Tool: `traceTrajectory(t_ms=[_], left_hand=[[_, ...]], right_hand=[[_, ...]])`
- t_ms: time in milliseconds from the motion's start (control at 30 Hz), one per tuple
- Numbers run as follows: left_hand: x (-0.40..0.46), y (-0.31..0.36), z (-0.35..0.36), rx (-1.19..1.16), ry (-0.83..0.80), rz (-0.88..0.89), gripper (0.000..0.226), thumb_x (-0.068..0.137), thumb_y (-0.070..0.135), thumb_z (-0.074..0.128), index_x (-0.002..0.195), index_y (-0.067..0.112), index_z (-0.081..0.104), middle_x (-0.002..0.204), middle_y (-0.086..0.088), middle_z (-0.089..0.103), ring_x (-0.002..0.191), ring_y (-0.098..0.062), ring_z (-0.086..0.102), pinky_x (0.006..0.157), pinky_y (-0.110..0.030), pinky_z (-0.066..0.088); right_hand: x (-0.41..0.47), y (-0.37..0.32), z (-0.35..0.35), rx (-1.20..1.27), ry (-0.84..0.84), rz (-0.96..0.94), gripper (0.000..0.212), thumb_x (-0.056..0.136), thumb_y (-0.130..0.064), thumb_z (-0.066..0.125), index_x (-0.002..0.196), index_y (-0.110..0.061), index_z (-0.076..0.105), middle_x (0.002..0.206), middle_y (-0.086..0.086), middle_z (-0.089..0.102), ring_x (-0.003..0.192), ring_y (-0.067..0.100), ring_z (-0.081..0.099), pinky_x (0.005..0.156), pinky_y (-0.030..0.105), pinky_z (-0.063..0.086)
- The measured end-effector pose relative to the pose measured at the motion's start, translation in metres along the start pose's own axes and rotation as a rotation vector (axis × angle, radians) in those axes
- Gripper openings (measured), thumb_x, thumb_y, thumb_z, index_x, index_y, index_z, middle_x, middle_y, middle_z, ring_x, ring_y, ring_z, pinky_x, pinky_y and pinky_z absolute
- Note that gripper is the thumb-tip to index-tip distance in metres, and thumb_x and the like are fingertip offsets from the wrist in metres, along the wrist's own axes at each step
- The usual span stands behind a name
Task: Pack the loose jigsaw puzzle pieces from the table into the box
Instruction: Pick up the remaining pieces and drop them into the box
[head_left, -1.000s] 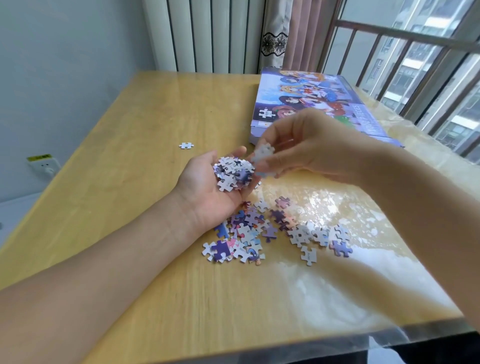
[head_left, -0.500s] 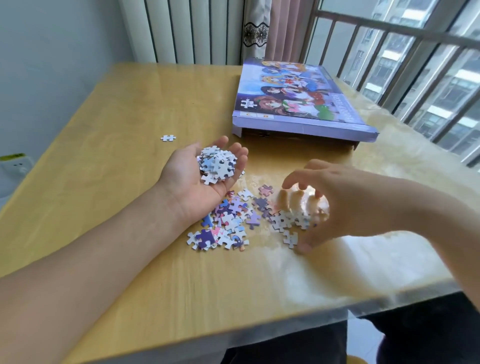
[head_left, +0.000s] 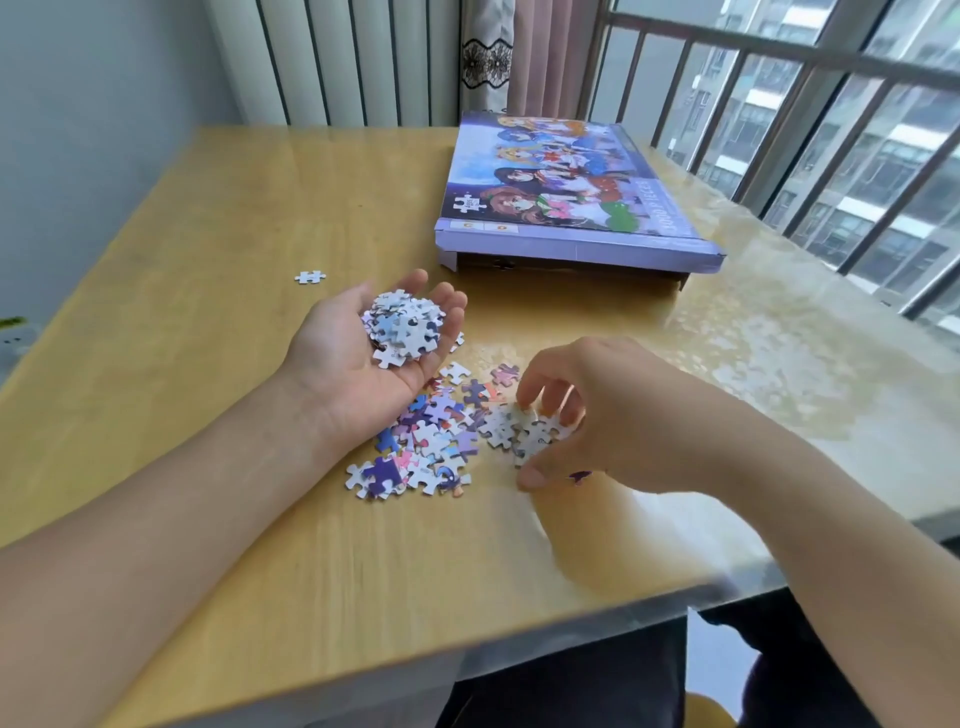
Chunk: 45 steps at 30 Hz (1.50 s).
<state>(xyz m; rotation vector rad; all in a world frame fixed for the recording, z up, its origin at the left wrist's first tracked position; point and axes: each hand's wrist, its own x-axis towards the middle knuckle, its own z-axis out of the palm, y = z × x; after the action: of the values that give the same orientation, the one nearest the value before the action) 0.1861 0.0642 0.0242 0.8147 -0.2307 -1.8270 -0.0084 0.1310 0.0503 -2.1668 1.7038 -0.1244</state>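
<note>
Right hand clawed over a small cluster of pale pieces on the table, fingertips on its far edge and thumb at the near edge, closing in on the cluster but not yet lifting it. Left hand palm up just beside, fingers loosely cupped under a heaped handful of pieces. Between and below the two hands, the main scatter of loose pieces, some picture side up, some white side up, in no common direction; one stray piece well apart toward the left. Box farther back, long axis running away from the viewer and slightly rightward, printed lid on top and raised over a dark gap at the near end (interior not visible). Step in hand, by all appearance: gathering pieces into the cupped palm, with most of the scatter still to collect. Next move likely calling for a firm pinch on the cluster, a short carry leftward without spilling the heap, and eventually emptying into the box, probably through that gap or after lifting the lid.
</note>
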Motion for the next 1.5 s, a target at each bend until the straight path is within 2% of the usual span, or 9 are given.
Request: traceTrajectory(t_ms=[200, 367, 533, 733, 833, 1000, 1067, 1167, 1500], left_hand=[[0.0, 0.0, 0.0, 0.0, 0.0, -0.005, 0.049, 0.107, 0.035, 0.033, 0.106, 0.001, 0.068, 0.102, -0.021, 0.071, 0.092, -0.033, 0.072, 0.077, -0.043, 0.061], [-0.001, 0.002, 0.001, -0.007, -0.001, 0.003, 0.05, 0.107, 0.036, 0.033, 0.106, 0.0, 0.068, 0.1, -0.021, 0.072, 0.093, -0.032, 0.072, 0.078, -0.043, 0.06], [-0.002, 0.001, 0.001, 0.0, -0.005, 0.004, 0.049, 0.107, 0.036, 0.033, 0.105, 0.001, 0.068, 0.098, -0.021, 0.071, 0.093, -0.03, 0.072, 0.079, -0.043, 0.06], [-0.002, 0.0, 0.002, 0.02, -0.001, -0.014, 0.049, 0.107, 0.037, 0.033, 0.104, 0.003, 0.067, 0.102, -0.019, 0.071, 0.091, -0.031, 0.072, 0.084, -0.041, 0.059], [-0.004, -0.002, 0.002, 0.077, -0.019, -0.023, 0.049, 0.107, 0.037, 0.031, 0.115, 0.002, 0.065, 0.113, -0.017, 0.071, 0.099, -0.027, 0.071, 0.089, -0.039, 0.057], [-0.004, 0.001, 0.0, 0.041, -0.015, -0.034, 0.046, 0.107, 0.034, 0.033, 0.106, 0.004, 0.067, 0.101, -0.017, 0.071, 0.088, -0.03, 0.071, 0.09, -0.039, 0.057], [-0.002, 0.001, 0.0, 0.025, -0.009, -0.033, 0.049, 0.107, 0.034, 0.031, 0.099, 0.003, 0.067, 0.097, -0.018, 0.07, 0.085, -0.032, 0.072, 0.085, -0.042, 0.058], [-0.002, -0.001, 0.001, 0.023, -0.008, -0.031, 0.05, 0.108, 0.034, 0.03, 0.1, 0.002, 0.067, 0.097, -0.019, 0.071, 0.092, -0.031, 0.072, 0.082, -0.046, 0.058], [-0.001, 0.0, 0.0, 0.0, 0.013, -0.023, 0.048, 0.107, 0.033, 0.032, 0.106, 0.001, 0.068, 0.104, -0.021, 0.071, 0.093, -0.034, 0.072, 0.079, -0.044, 0.06]], right_hand=[[0.011, -0.002, -0.007, 0.089, -0.07, -0.009, 0.038, 0.064, -0.042, 0.093, 0.091, -0.03, 0.068, 0.087, -0.012, 0.064, 0.081, 0.008, 0.06, 0.073, 0.03, 0.054], [0.015, 0.0, -0.008, 0.103, -0.09, -0.021, 0.038, 0.061, -0.039, 0.094, 0.088, -0.03, 0.069, 0.078, -0.016, 0.061, 0.074, -0.001, 0.058, 0.056, 0.011, 0.044], [0.015, 0.002, -0.003, 0.231, -0.057, -0.103, 0.039, 0.058, -0.025, 0.098, 0.075, -0.028, 0.063, 0.073, -0.013, 0.068, 0.066, 0.008, 0.062, 0.058, 0.026, 0.05], [0.028, 0.001, -0.022, 0.752, -0.051, -0.134, 0.031, 0.061, -0.009, 0.092, 0.077, -0.012, 0.065, 0.083, 0.027, 0.071, 0.072, 0.026, 0.063, 0.067, 0.038, 0.048], [0.053, -0.023, -0.038, 0.867, 0.012, -0.145, 0.032, 0.066, -0.008, 0.089, 0.087, -0.007, 0.065, 0.084, 0.018, 0.071, 0.075, 0.024, 0.068, 0.065, 0.028, 0.058], [0.06, -0.029, -0.051, 0.147, 0.278, -0.247, 0.04, 0.067, -0.036, 0.092, 0.1, -0.024, 0.075, 0.09, -0.009, 0.074, 0.072, -0.002, 0.067, 0.069, 0.015, 0.055], [0.042, -0.008, -0.053, 0.02, 0.045, -0.22, 0.049, 0.058, -0.045, 0.093, 0.101, -0.032, 0.074, 0.087, -0.018, 0.071, 0.073, -0.002, 0.067, 0.064, 0.017, 0.054], [0.018, 0.016, -0.036, -0.003, -0.284, -0.186, 0.058, 0.054, -0.037, 0.098, 0.105, -0.042, 0.07, 0.097, -0.027, 0.064, 0.085, 0.001, 0.067, 0.066, 0.02, 0.057], [0.027, 0.028, -0.014, 0.243, -0.132, -0.241, 0.027, 0.066, -0.029, 0.093, 0.088, -0.029, 0.078, 0.083, -0.008, 0.071, 0.072, 0.005, 0.065, 0.066, 0.022, 0.053]])
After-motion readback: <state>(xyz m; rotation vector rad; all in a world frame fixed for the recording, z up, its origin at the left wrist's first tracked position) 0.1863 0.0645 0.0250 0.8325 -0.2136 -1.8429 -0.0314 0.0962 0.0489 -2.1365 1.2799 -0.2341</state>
